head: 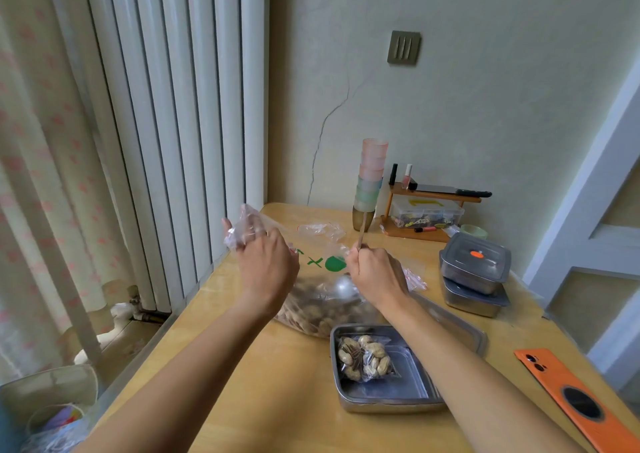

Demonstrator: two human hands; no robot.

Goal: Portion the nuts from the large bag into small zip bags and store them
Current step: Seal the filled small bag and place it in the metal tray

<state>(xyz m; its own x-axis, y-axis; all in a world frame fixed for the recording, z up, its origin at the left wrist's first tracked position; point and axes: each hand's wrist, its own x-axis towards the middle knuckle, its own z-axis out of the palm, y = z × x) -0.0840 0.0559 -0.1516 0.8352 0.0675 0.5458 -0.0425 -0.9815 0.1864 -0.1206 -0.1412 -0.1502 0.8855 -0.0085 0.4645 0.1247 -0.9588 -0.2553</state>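
Observation:
The large clear bag of peanuts [311, 310], with green print, lies on the wooden table [242, 366]. My left hand [265, 265] holds up a small clear zip bag [242, 227] above the large bag's left side. My right hand [375, 274] grips the thin wooden handle of a metal ladle [341, 288], whose bowl sits inside the large bag over the nuts. One filled small zip bag of peanuts [363, 359] lies in an open steel tray [381, 400] in front of the large bag.
Two stacked lidded steel containers [474, 269] stand at the right. An orange phone [575, 397] lies at the near right. A stack of plastic cups [370, 179] and a small wooden shelf [433, 206] with a knife sit at the back wall. A radiator stands left of the table.

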